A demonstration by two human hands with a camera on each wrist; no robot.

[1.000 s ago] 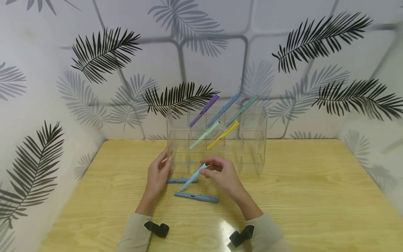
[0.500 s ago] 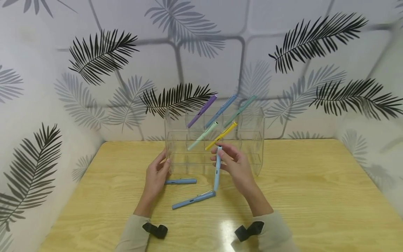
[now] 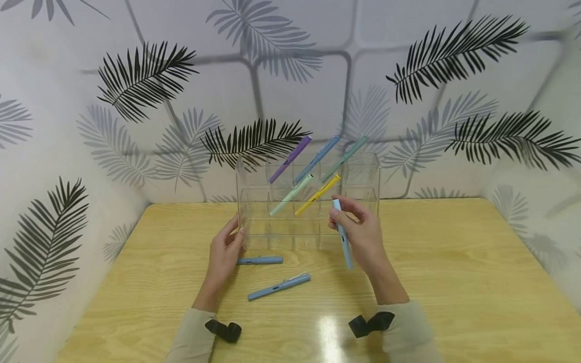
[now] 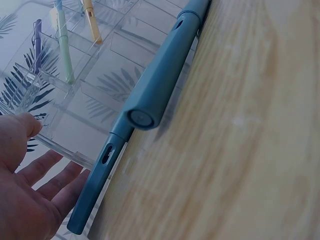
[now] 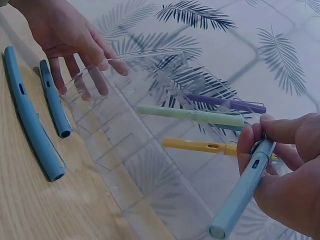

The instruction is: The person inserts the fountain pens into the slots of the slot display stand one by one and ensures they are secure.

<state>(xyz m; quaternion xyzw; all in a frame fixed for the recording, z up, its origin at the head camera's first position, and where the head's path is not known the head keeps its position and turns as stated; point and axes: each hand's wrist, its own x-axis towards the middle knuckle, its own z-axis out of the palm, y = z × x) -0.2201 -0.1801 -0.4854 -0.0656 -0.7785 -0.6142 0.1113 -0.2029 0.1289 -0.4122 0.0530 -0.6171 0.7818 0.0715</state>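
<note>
A light-blue pen (image 3: 345,246) is pinched near its upper end between the thumb and fingers of my right hand (image 3: 366,236), in front of the rack's right half. It points down, its lower end above the table. My left hand (image 3: 223,254) holds the left side of a clear pen rack (image 3: 277,228), thumb and fingers about its edge. On the table lie two grey-blue pens: one pen (image 3: 260,260) just beside my left hand, another pen (image 3: 278,288) nearer the front. In the left wrist view the nearer pen (image 4: 160,82) overlaps the farther one.
On the rack's top tier slant a purple pen (image 3: 289,160), a blue pen (image 3: 316,159) and a teal pen (image 3: 344,159). A mint-green pen (image 3: 291,195) and a yellow pen (image 3: 317,195) lean in the middle tier. A leaf-patterned wall (image 3: 299,101) stands behind the table (image 3: 454,282).
My right hand has lifted the light-blue pen and moved right, tipping it from slanted to nearly upright. The nearer grey-blue pen has turned on the table. My left hand stays at the rack.
</note>
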